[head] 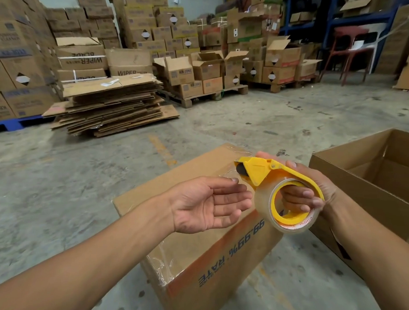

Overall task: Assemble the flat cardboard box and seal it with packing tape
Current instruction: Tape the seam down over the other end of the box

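1. Your two bare forearms come in from the lower corners of the frame and meet over the closed cardboard box [180, 247] at lower centre
2. Your left hand [209, 205] is wide open, palm turned up and to the right, fingers loosely spread; it grips nothing and hangs above the box top, fingertips just beside the tape roll
3. Your right hand [313, 189] is closed around a yellow tape dispenser [262, 170], with fingers [297, 197] threaded through the core of the clear packing tape roll [269, 210]; the dispenser's cutter end points to the upper left
4. That box stands on the concrete floor [80, 176], its flaps shut, clear tape glinting along the top and down its near corner; blue print reading "99.99% RATE" appears upside down on its side
5. At right centre an open cardboard box [374, 199] sits near the closed one, its inside bare brown board
6. In the upper left centre a stack of flattened cartons [114, 105] lies on the floor, well apart from you
7. Across the top of the frame, stacked cartons [143, 26] stand on pallets, with blue shelving [333, 15] and a red chair [350, 50] at the upper right
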`<state>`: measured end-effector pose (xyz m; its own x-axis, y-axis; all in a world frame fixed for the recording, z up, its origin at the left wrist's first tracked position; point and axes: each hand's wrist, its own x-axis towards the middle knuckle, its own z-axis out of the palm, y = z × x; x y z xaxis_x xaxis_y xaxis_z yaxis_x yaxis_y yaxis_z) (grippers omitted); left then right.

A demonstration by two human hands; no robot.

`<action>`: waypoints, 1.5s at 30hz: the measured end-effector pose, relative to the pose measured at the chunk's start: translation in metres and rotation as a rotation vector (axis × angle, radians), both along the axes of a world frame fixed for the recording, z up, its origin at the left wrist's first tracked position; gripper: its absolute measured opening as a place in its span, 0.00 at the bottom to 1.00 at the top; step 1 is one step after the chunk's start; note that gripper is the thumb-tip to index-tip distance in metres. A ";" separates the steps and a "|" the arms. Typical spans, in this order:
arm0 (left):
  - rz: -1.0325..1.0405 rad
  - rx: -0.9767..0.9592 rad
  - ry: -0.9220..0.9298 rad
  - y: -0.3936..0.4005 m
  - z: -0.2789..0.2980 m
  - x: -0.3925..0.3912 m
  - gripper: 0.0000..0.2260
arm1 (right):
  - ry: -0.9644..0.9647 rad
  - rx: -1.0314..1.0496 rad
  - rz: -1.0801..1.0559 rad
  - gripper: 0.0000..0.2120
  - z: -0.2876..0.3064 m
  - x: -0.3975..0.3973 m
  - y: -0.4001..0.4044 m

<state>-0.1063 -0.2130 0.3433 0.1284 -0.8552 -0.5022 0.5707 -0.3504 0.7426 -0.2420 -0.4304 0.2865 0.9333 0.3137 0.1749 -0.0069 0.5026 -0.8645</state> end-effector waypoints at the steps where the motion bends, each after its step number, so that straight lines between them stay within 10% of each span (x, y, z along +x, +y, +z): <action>1: 0.012 0.001 0.005 0.000 0.000 0.000 0.07 | 0.004 -0.004 -0.002 0.27 0.000 -0.001 0.000; 12: 0.101 0.112 -0.086 -0.004 0.003 0.003 0.03 | 0.054 0.033 -0.003 0.21 0.001 -0.002 -0.006; 21: 0.006 0.372 -0.598 0.007 -0.012 0.068 0.04 | 0.208 -0.369 -0.275 0.21 0.024 0.026 0.054; 34: -0.117 0.568 -0.926 0.068 -0.014 0.199 0.05 | 0.385 -0.417 -0.388 0.19 0.035 0.069 0.141; 45: 0.023 0.461 -1.197 0.086 -0.072 0.268 0.07 | 0.427 -0.461 -0.556 0.21 0.015 0.146 0.218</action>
<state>0.1614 -0.1273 0.2712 0.7151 -0.6256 -0.3119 -0.3560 -0.7099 0.6077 -0.0963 -0.2123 0.3016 0.9301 -0.2579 -0.2614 -0.2358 0.1260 -0.9636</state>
